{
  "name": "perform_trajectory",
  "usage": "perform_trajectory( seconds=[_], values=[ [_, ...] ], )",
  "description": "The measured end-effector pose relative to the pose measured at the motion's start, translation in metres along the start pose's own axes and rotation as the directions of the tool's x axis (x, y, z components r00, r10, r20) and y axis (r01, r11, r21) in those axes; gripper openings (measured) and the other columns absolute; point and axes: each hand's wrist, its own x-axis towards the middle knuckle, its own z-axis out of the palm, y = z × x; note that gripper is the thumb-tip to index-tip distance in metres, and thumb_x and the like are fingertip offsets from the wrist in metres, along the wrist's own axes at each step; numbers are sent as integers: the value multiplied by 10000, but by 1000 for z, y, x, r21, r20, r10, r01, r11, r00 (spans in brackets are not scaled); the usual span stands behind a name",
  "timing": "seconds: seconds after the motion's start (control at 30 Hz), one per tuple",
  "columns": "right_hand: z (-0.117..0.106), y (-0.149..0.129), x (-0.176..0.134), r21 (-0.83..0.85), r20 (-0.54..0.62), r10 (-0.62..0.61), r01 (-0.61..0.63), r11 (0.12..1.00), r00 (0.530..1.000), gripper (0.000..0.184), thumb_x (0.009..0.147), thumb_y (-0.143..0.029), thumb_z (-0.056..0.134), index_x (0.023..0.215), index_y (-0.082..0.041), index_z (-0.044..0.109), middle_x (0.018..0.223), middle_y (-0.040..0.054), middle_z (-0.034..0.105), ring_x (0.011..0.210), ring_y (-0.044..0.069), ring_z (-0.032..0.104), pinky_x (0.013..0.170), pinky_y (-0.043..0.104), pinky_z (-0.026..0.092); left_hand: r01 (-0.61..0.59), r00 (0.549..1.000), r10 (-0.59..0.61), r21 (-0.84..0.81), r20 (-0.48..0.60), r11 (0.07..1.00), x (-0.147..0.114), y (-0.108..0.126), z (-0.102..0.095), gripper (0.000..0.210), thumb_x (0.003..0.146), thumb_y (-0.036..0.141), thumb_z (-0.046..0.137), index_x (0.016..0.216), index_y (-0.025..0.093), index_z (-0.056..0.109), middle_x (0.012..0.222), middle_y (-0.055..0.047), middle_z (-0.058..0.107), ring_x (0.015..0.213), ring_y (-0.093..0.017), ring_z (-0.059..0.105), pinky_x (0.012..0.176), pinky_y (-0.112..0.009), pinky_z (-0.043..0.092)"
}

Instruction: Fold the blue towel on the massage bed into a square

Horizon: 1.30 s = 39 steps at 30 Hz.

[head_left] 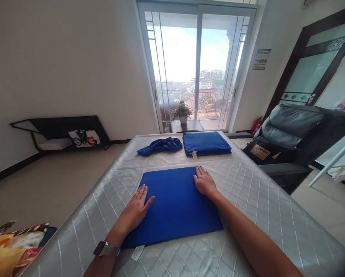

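A flat blue cloth (175,207) is spread out in front of me on a quilted silver-grey mattress (265,215). My left hand (136,207) rests on the cloth's left edge, fingers stretched out and thumb apart. On its far right corner lies my right hand (204,180), flat with the fingers extended. A small white label (138,252) sticks out from the near left edge. Beyond the cloth is a neat stack of folded blue cloth (207,143), and left of that a crumpled blue cloth (161,145).
At the right stands a dark leather armchair (288,127) with a bag on its seat. A potted plant (183,111) sits on a small table before the sliding glass door (178,57). Colourful fabric (13,246) lies at the lower left, a black rack (68,129) by the wall.
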Motion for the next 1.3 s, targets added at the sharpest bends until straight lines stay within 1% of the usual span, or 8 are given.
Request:
perform_trajectory(
  seconds=[0.17,0.33,0.47,0.57,0.67,0.83,1.13,1.3],
  values=[
    [-2,-1,-1,42,-11,6,-5,999,1000,659,1023,-392,205,1579,-43,257,1657,107,217,1535,190,147,1229,349,85,36,999,-36,-43,6,998,-2,14,-20,788,1008,622,237,1552,54,291,1633,-166,279,1515,-253,239,1233,-461,269],
    [-2,-2,-1,84,-7,9,-8,996,1000,665,1017,-391,200,1581,-40,251,1661,103,199,1538,193,131,1232,357,70,-109,993,110,-26,47,994,11,73,-27,739,1021,603,229,1539,87,341,1633,-136,298,1519,-228,231,1243,-430,253],
    [-2,-1,-2,93,-26,8,-5,996,1000,656,1011,-372,221,1582,-50,254,1657,108,206,1537,197,140,1234,377,88,-358,929,360,-41,90,933,55,147,-13,698,1031,580,248,1538,113,361,1618,-143,329,1515,-228,250,1248,-428,243],
    [-1,3,-3,55,1,-40,40,998,999,651,983,-302,307,1584,-58,252,1665,107,168,1540,209,126,1236,377,97,-398,910,405,-89,84,913,97,194,6,680,1050,530,184,1533,85,359,1606,-170,342,1509,-241,266,1239,-448,254],
    [2,7,-3,26,20,-69,68,997,997,671,958,-263,367,1587,-62,244,1673,100,140,1543,209,107,1238,354,80,-362,924,373,-122,84,924,123,215,25,672,1057,495,131,1540,75,336,1604,-181,339,1504,-250,282,1222,-471,278],
    [1,3,-1,50,-14,-28,29,998,999,630,1007,-314,270,1578,-47,265,1662,110,194,1536,208,143,1236,364,96,-283,956,287,-53,69,958,119,185,34,685,1047,526,135,1535,105,367,1603,-173,345,1509,-261,272,1235,-481,229],
    [-2,-1,2,58,-2,25,-25,998,1000,655,1021,-388,223,1581,-50,255,1659,89,216,1534,196,149,1234,355,91,91,993,-97,81,69,993,92,39,1,774,1019,593,128,1551,62,313,1622,-179,298,1518,-297,238,1234,-523,190],
    [-1,0,2,26,1,11,-11,1000,1000,653,1026,-387,207,1580,-46,257,1656,103,224,1535,212,153,1235,362,107,222,974,-227,122,22,967,86,15,-3,779,1010,604,113,1558,88,314,1635,-141,293,1522,-261,237,1236,-458,212]
  ],
)
